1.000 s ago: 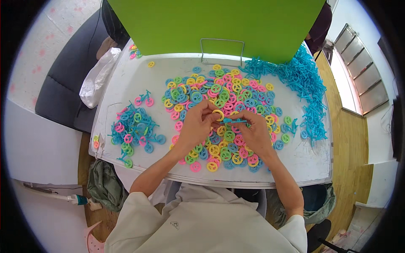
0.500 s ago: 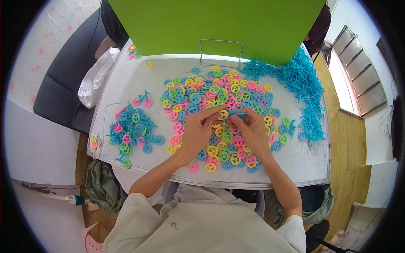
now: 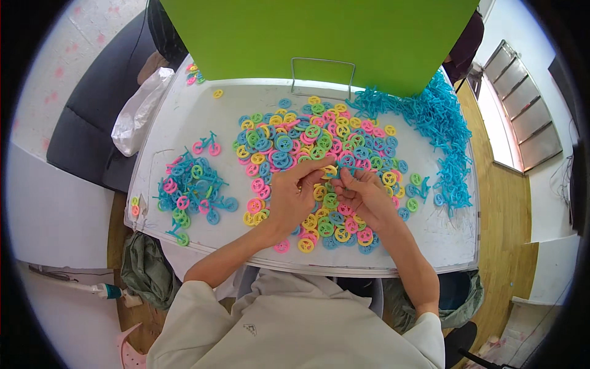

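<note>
Over the wheel pile, my left hand (image 3: 290,197) is closed, pinching a small yellow toy wheel (image 3: 330,171) between thumb and fingertips. Right beside it, my right hand (image 3: 369,200) grips a small blue plastic frame (image 3: 351,167) between thumb and forefinger. Wheel and frame meet at the fingertips; the fingers partly cover where they touch, so I cannot tell whether they are joined. Beneath both hands spreads a heap of loose wheels (image 3: 284,144) in pink, yellow, green and blue. Left of it lies a smaller cluster of blue frames with wheels on them (image 3: 192,187).
Many loose blue frames (image 3: 453,138) are heaped along the table's right side. A green panel (image 3: 319,37) rises at the back, with a bent wire stand (image 3: 322,59) before it. A white plastic bag (image 3: 140,117) hangs over the left edge of the table (image 3: 184,111).
My right hand has rolled slightly, and its lower fingers now show curled under the frame. The yellow wheel and frame have moved a little to the right and down.
</note>
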`<state>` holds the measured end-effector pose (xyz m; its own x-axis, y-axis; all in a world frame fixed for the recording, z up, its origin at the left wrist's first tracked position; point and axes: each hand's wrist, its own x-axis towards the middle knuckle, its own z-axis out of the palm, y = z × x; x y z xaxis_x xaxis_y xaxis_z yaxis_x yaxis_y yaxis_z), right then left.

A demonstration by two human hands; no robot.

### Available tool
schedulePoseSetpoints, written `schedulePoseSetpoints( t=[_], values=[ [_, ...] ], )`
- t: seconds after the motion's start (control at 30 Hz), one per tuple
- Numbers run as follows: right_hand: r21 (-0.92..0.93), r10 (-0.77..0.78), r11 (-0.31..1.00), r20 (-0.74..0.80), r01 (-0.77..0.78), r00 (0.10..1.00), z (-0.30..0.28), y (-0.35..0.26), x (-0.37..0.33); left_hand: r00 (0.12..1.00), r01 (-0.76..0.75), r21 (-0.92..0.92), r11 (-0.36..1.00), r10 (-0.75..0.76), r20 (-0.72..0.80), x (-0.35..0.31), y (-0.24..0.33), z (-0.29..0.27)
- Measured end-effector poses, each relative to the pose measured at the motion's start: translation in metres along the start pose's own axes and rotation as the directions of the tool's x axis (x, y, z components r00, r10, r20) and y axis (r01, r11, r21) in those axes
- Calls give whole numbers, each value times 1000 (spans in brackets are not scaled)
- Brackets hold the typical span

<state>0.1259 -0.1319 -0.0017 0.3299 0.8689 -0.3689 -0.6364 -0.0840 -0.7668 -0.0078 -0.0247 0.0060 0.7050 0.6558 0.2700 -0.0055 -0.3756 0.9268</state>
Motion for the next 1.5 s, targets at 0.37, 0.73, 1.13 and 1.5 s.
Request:
schedulePoseSetpoints(
  t=[0.37, 0.73, 1.13, 1.5],
  values=[
    [-281, -466, 862, -113, 421, 878, 18, 12, -3, 995, -101, -96, 990, 99, -26, -2, -2, 2],
    [-785, -598, 500, -7, 367, 802, 17, 1, -1, 999, 47, -296, 954, -45, 15, 4, 3, -7],
    [84, -536, 835, -101, 545, 838, 9, -8, -1, 942, -330, 522, 787, 308, 131, 13, 3, -32],
    [-63, -319, 943, 111, 327, 941, -3, -27, -8, 997, -57, 153, 987, 49, 59, 12, -4, -18]
  ],
)
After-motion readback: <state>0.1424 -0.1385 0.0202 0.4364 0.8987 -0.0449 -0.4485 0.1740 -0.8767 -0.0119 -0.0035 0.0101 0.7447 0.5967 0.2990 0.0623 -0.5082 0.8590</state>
